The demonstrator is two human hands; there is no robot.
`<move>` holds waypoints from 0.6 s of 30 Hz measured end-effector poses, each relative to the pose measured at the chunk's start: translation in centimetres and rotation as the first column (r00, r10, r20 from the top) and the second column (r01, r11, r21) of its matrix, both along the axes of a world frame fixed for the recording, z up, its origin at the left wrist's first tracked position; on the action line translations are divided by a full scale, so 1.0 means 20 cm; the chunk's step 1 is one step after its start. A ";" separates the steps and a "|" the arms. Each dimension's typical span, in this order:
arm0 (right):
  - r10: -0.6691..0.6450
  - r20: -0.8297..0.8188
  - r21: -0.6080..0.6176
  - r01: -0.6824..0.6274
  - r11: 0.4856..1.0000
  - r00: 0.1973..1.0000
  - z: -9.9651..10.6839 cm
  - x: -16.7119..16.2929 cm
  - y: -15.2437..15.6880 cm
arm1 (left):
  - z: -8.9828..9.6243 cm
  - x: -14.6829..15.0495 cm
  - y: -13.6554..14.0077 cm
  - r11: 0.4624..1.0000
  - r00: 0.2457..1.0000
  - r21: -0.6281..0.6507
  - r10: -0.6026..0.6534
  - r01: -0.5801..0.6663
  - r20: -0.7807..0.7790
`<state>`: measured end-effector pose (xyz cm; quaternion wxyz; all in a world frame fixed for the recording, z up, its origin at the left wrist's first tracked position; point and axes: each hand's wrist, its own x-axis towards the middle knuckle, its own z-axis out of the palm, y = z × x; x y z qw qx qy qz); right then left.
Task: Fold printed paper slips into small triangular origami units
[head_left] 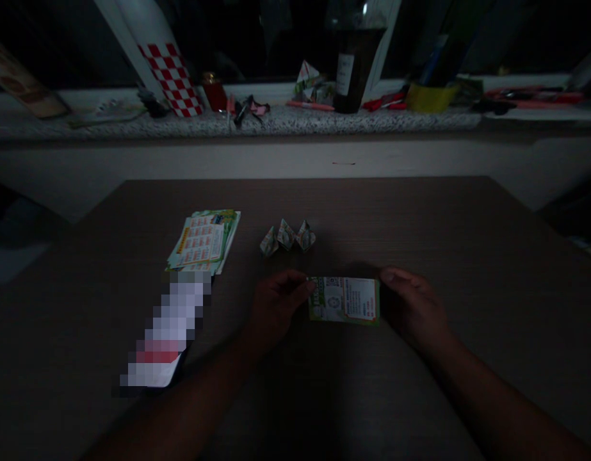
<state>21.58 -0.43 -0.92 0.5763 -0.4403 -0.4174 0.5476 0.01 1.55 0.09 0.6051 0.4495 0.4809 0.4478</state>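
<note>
A green and white printed scratch card is held level above the near middle of the table. My left hand pinches its left edge, thumb on top. At the opposite end, my right hand has its curled fingers against the right edge, thumb by the upper corner; its other fingertips are in shadow. Beyond the card stand three small folded paper pieces in a row. Left of them lies a stack of similar cards with printed grids.
A phone with a blurred, lit screen lies left of my left forearm. Along the granite windowsill stand a red-checkered bottle, a dark drink cup, a yellow container and several pens. The room is dim.
</note>
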 end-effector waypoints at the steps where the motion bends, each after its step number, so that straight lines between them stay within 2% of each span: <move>1: 0.043 -0.037 -0.003 -0.043 0.999 0.998 0.01 0.00 0.00 | -0.01 0.00 0.00 1.000 1.000 -0.005 0.001 -0.001 0.017; 5: 0.211 -0.099 0.013 -0.211 0.977 0.972 0.03 -0.02 -0.03 | -0.01 0.00 0.01 1.000 0.999 -0.020 -0.007 0.008 0.046; 10: 0.417 -0.051 0.052 -0.415 0.908 0.907 0.04 -0.05 -0.05 | 0.04 0.01 -0.01 1.000 0.999 0.010 -0.011 0.012 -0.037; 18: 0.442 -0.024 0.048 -0.441 0.896 0.897 0.03 -0.10 -0.06 | 0.02 0.04 -0.04 0.989 0.980 0.112 -0.072 0.094 -0.188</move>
